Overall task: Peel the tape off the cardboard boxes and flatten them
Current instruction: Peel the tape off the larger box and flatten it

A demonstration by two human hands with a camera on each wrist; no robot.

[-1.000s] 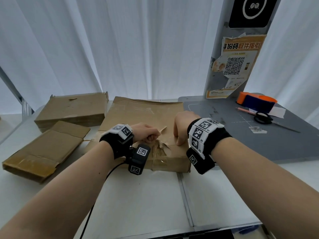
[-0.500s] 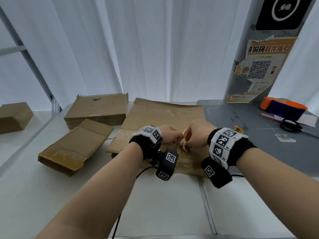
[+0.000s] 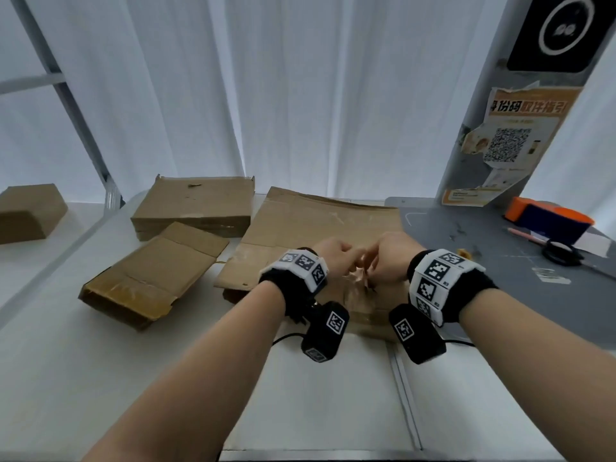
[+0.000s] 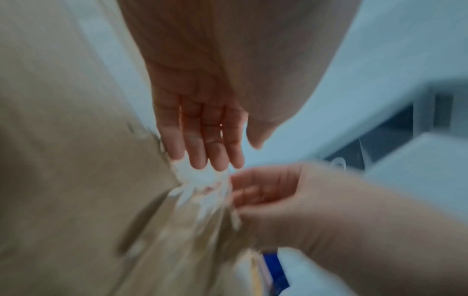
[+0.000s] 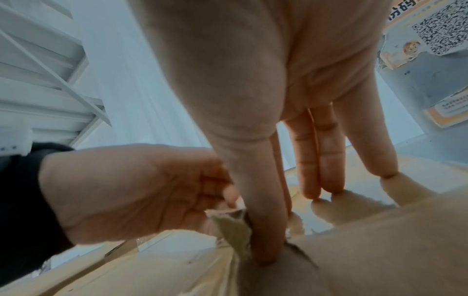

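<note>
Two hands meet over the near part of a flattened cardboard box (image 3: 316,221) that lies on the white table (image 3: 100,378), spreading away from the knuckles toward the curtain. The left hand (image 3: 336,256) is curled, its thumb and fingers pinching a crumpled strip of clear tape (image 3: 358,275) that lifts off the cardboard right between the two hands; in the right wrist view the same hand (image 5: 142,192) closes on the torn end of the tape (image 5: 230,222). The right hand (image 3: 390,258) presses down on the cardboard just beside that strip, its thumb (image 5: 255,230) planted against the torn spot, the other fingers (image 5: 326,160) straight and resting on the surface; it grasps nothing. The left wrist view is blurred, but shows the tape (image 4: 202,186) bunched under the left fingers (image 4: 202,140) with the right hand (image 4: 291,200) close beside it. To the left of the left hand lie a half-collapsed box (image 3: 146,275) and, beyond it, a flat box (image 3: 196,205); farther left a small box (image 3: 28,211) sits apart. To the right of the right hand a grey mat (image 3: 500,261) holds scissors (image 3: 563,255), a pencil (image 3: 526,235) and an orange and blue block (image 3: 550,218).
</note>
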